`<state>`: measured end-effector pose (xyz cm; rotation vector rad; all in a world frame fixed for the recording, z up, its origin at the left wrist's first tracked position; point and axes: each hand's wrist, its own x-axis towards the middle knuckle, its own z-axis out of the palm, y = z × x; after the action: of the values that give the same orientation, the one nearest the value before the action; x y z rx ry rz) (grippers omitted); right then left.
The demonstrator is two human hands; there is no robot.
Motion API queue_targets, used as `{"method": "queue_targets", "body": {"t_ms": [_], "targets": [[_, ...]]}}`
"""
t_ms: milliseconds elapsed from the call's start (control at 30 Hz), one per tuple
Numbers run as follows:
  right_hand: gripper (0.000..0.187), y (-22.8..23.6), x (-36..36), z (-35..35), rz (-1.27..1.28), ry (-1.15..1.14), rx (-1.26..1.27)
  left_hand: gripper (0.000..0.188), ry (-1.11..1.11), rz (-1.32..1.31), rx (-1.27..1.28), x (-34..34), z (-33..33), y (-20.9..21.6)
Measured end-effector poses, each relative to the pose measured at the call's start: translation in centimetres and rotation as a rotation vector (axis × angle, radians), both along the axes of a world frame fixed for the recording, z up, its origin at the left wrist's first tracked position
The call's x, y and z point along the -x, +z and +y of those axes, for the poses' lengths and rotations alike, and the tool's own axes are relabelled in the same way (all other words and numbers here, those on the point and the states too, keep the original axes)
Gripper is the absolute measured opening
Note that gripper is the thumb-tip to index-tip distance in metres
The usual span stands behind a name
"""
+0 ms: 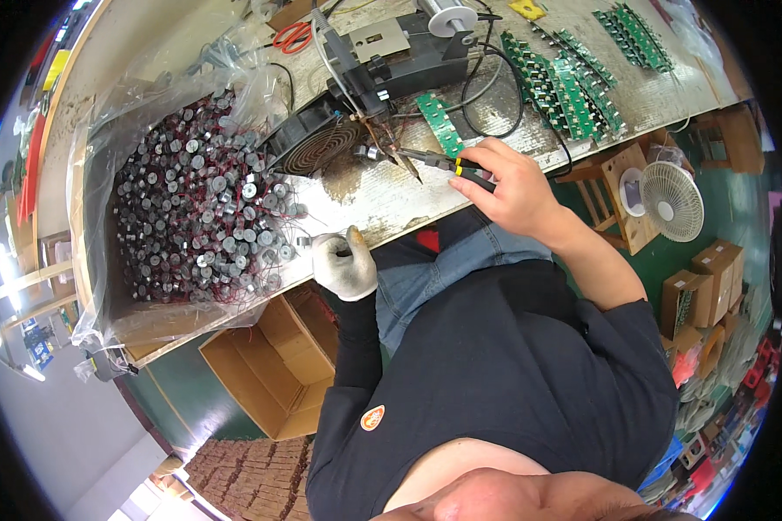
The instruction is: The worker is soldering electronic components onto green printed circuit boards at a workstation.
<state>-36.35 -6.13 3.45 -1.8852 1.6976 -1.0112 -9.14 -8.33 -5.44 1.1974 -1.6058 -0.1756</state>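
My right hand is closed round pliers with black and yellow handles. The metal jaws reach left beneath a clamped soldering iron, close to a small silver motor. At the bench's front edge is my left hand in a white glove with a dirty fingertip. Its fingers are bent and the thumb stands apart, with a gap between them. Another small motor lies against its fingers; whether it is gripped is unclear. Left of it spreads a heap of round motors with red wires.
A green circuit board lies behind the pliers, and rows of boards stand further right. A black fan sits beside the heap. Red-handled scissors and a solder spool are at the back. Below stands an open cardboard box.
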Motion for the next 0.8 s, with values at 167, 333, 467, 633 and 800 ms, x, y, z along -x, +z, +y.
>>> {"method": "queue_targets", "body": {"t_ms": [167, 333, 467, 633, 800], "targets": [[0.029, 1.7, 1.0, -1.0, 0.123, 0.038, -0.056, 0.027, -0.017, -0.027, 0.02, 0.1, -0.2, 0.1], [0.029, 1.6, 1.3, -1.1, 0.109, 0.061, -0.11, 0.027, 0.021, -0.041, 0.008, 0.0, -0.1, 0.2], [0.029, -0.1, 0.8, -0.7, 0.04, 0.086, 0.019, 0.028, 0.009, -0.066, 0.023, -0.2, -0.3, 0.2], [0.026, -0.1, -0.6, -0.2, 0.02, 0.031, -0.024, 0.028, 0.025, -0.051, -0.028, -0.2, -0.1, 0.4], [0.028, -1.1, -0.7, -0.5, 0.045, 0.011, 0.06, 0.029, 0.005, -0.07, 0.007, -0.3, -0.2, 0.4]]}}
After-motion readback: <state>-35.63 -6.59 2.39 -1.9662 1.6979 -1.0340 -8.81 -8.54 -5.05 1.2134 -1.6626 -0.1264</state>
